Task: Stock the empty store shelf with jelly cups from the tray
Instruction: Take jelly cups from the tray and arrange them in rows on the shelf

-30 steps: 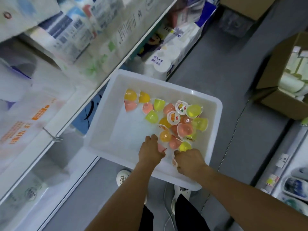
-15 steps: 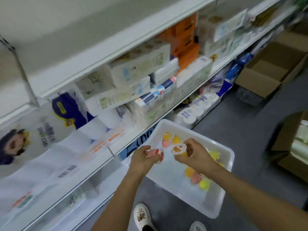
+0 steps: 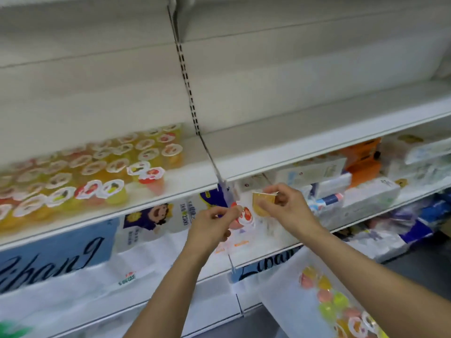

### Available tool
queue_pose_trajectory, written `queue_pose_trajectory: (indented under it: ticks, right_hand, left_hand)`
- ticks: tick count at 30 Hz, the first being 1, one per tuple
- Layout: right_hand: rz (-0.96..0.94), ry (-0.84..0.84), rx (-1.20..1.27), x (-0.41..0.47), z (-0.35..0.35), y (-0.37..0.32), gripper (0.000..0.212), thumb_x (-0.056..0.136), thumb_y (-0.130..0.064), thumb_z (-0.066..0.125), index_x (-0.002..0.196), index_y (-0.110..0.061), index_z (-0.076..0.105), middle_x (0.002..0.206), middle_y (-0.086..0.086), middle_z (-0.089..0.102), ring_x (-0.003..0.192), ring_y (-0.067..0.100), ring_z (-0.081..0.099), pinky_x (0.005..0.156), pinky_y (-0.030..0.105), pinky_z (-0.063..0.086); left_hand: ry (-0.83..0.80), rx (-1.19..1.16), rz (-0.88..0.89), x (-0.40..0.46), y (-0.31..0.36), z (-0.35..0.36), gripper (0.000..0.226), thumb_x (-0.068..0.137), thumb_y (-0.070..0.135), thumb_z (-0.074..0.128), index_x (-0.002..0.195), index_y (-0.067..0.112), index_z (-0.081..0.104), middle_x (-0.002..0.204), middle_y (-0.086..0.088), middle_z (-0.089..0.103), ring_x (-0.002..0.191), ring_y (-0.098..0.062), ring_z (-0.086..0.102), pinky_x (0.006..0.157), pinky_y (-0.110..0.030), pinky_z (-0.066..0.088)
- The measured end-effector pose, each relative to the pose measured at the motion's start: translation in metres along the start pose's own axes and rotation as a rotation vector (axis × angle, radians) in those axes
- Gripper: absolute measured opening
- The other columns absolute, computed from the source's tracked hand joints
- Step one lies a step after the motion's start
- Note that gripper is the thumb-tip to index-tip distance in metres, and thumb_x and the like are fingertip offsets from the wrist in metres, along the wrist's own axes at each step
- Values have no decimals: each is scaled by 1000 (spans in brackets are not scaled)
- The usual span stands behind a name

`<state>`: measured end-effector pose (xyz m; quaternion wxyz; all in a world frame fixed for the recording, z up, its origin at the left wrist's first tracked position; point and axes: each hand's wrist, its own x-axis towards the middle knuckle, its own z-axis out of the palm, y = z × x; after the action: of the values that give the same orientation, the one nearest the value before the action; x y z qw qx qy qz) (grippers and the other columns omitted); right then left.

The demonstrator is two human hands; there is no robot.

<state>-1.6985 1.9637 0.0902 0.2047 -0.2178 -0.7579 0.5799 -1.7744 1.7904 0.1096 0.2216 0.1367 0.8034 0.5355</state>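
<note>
At frame centre the left hand [image 3: 211, 224] pinches a red cup [image 3: 242, 217] and the right hand [image 3: 284, 207] an orange cup [image 3: 261, 202], both carried from the lower-right tray [image 3: 280, 296] toward the shelf [image 3: 195, 178], likely to be set beside the rows [image 3: 85, 172] at left.

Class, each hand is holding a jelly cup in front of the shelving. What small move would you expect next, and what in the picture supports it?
Probably a short lift up and left, to set the cups beside the stocked rows. The left hand holds a pink jelly cup, the right hand an orange jelly cup, both below the shelf, which has bare space right of the rows.
</note>
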Motion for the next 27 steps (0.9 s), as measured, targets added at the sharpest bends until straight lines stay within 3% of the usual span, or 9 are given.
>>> queue_pose_trajectory:
  ticks: [5,11,17,21,23,25,27]
  right_hand:
    - [-146,-37,12,45,56,-51,35,76,-24,79,105,-23,60,87,0,65,70,12,57,65,25,49]
    - [-238,-134,-185,92,115,-76,49,74,-27,80,115,-24,54,106,-4,65,91,12,63,84,30,53]
    - [-215,-153,-386,121,151,-72,60,75,-32,78,126,-21,50,119,1,62,106,20,60,91,38,51]
    - [-199,-153,-482,124,154,-75,61,76,-36,76,127,-25,45,121,1,62,105,20,60,89,40,51]
    - [-210,-194,-526,120,150,-77,71,74,-41,76,133,-28,39,129,-1,55,114,19,54,93,42,49]
    - [-295,-206,-444,112,142,-85,76,75,-35,76,139,-31,35,134,-1,45,123,18,43,101,41,43]
    - [-435,-212,-222,99,131,-104,62,78,-20,68,132,-38,43,125,-4,49,112,12,47,93,34,44]
  left_hand:
    - [151,-60,51,5,20,-60,29,79,52,70,90,25,74,77,-1,72,68,-20,69,69,-31,60]
    - [227,-124,79,11,24,-113,33,78,52,71,89,21,73,72,-6,69,63,-19,69,64,-29,59]
    - [272,-164,40,17,20,-140,39,72,59,71,86,23,73,73,-15,69,75,-32,71,77,-47,59]
    - [276,-183,43,17,19,-144,41,71,60,72,87,22,73,66,-7,68,74,-31,72,78,-48,59]
    - [263,-176,32,17,21,-143,41,72,61,69,88,23,73,67,-5,70,73,-28,72,78,-44,60]
    - [250,-192,34,17,26,-143,42,74,61,67,89,23,72,72,-8,71,74,-26,72,75,-37,61]
    - [237,-253,65,18,36,-144,42,77,58,67,94,20,70,74,-9,71,74,-25,72,69,-30,60]
